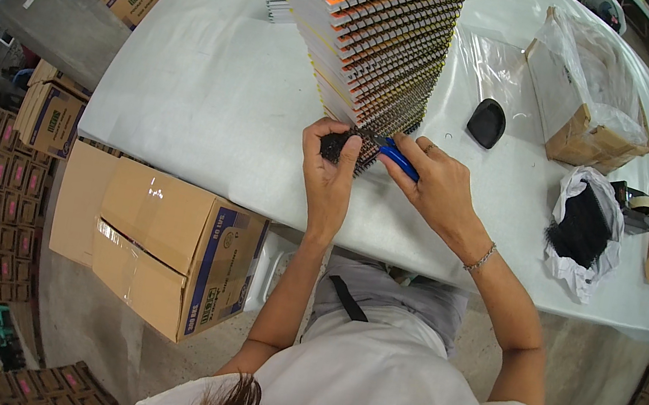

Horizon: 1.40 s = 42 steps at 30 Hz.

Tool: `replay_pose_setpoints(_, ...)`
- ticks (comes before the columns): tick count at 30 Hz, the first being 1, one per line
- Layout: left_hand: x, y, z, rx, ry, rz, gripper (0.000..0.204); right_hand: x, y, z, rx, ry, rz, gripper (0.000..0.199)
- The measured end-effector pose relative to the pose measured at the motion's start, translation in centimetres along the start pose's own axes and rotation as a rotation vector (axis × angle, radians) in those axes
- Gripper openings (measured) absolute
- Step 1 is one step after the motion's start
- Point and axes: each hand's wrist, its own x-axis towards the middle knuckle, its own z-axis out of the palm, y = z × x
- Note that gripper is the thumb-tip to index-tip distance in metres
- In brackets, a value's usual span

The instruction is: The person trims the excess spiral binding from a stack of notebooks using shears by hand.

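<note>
Wire-trimming step, I judge — left hand (330,173) pinches the black spiral wire binding (340,146) of the tall spiral-bound notebook stack (386,49), right hand (431,188) closed on blue-handled pliers (393,156) — squeeze squarely next.

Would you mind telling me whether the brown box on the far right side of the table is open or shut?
Open: the brown cardboard box has no closed top, and a clear plastic liner bag billows up out of it.

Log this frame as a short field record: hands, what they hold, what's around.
left hand: fingers pinch the black spiral binding at the near end of the notebook stack
right hand: grips blue-handled pliers, tip at the same binding
surface: white table
right of stack: black oval object, bag-lined carton, white bag of black pieces
floor, left: brown carton
</note>
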Motion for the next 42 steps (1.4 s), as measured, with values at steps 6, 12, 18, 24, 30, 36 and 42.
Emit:
replay_pose_setpoints(6,-0.3,-0.2,0.0,-0.207,0.116,-0.102,0.029,-0.5,-1.2,-0.6,-0.107,0.024,0.034,0.043)
replay_pose_setpoints(12,-0.4,-0.1,0.3,-0.203,0.119,-0.102,0.039,-1.2,-0.1,0.4,-0.132,0.052,0.012,0.051)
replay_pose_setpoints(18,-0.7,-0.2,-0.2,-0.16,0.007,-0.132,0.039,-0.5,-0.7,0.5,-0.128,0.077,-0.013,0.048)
replay_pose_setpoints(24,-0.6,-0.5,-0.3,-0.025,-0.014,-0.062,0.028,-1.0,0.3,1.1,0.042,-0.052,0.083,0.043)
replay_pose_setpoints(30,-0.7,-1.1,-0.6,-0.216,0.116,-0.175,0.03,-1.6,-0.1,0.7,0.002,-0.031,0.142,0.044)
replay_pose_setpoints(36,-1.1,-0.1,0.4,-0.194,0.077,-0.144,0.039,-1.5,0.1,0.7,-0.078,0.0,0.065,0.051)
replay_pose_setpoints(42,-1.3,-0.9,-0.3,-0.093,-0.009,-0.168,0.033,-0.9,-0.4,1.1,-0.056,-0.006,0.053,0.05)
